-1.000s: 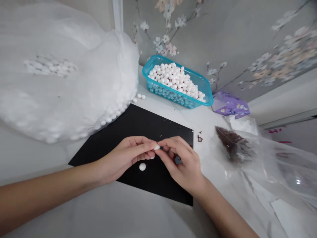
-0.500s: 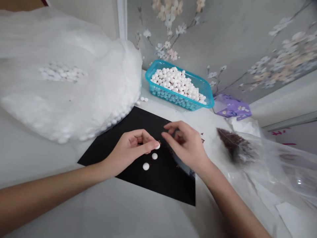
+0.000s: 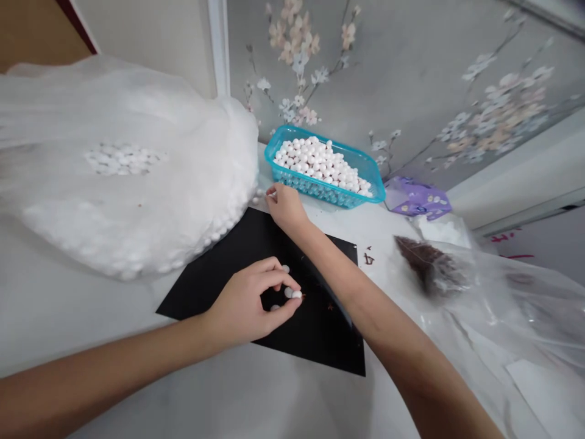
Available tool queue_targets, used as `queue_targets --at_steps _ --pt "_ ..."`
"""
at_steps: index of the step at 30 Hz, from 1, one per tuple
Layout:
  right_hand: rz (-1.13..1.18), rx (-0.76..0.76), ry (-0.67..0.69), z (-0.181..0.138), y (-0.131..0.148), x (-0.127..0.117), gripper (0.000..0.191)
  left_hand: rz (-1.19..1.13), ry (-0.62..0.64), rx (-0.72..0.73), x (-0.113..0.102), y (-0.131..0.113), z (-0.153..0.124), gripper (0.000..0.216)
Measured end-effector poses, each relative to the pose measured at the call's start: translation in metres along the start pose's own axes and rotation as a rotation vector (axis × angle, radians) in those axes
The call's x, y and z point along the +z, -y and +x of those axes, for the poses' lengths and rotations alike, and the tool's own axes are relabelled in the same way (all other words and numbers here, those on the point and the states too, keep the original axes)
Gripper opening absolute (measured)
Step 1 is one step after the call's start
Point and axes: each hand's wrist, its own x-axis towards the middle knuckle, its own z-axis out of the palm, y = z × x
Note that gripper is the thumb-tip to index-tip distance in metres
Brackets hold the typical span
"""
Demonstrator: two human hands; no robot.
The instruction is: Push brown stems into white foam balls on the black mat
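My left hand (image 3: 251, 299) pinches a small white ball (image 3: 297, 294) between thumb and forefinger, low over the black mat (image 3: 315, 341). A brown bit sticks out from this ball's right side. Several other white balls (image 3: 286, 269) lie on the mat behind and under the fingers, partly hidden. Farther back, at the mat's far edge, my right hand (image 3: 287, 208) has its fingertips closed together beside loose white balls (image 3: 259, 192). What those fingertips hold, if anything, is too small to make out.
A large translucent bag (image 3: 137, 225) of white balls fills the left. Behind my right hand stands a blue basket (image 3: 326, 194) heaped with white balls. To the right are brown scraps (image 3: 368, 258), a purple packet (image 3: 420, 198) and a clear bag of brown pieces (image 3: 427, 262).
My right hand has moved from above the mat's right side to the loose balls by the basket. My left hand has shifted slightly down and right, keeping a white ball. The view has tilted.
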Motion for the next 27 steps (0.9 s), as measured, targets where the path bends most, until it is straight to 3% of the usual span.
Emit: queue_targets --at_steps 6,9,13,18,23,27 --pt "0.23 -0.06 -0.218 -0.084 -0.011 -0.053 0.015 0.116 -0.103 -0.203 -0.003 0.001 0.002 0.016" --pt "0.253 0.031 -0.217 -0.124 -0.022 -0.083 0.013 0.133 -0.08 -0.243 -0.003 0.0 0.003 0.016" --pt "0.256 0.106 -0.151 -0.145 -0.025 -0.105 0.014 0.083 -0.074 -0.258 -0.002 0.001 0.003 0.016" --pt "0.24 -0.074 -0.073 -0.152 -0.006 -0.094 0.023 -0.157 -0.089 -0.293 -0.005 0.0 0.007 0.026" --pt "0.182 -0.316 -0.038 -0.161 0.0 -0.07 0.025 -0.503 0.017 -0.319 -0.006 0.0 0.011 0.029" --pt "0.129 -0.293 0.042 -0.161 -0.004 -0.075 0.028 -0.567 0.0 -0.335 -0.004 0.004 0.013 0.023"
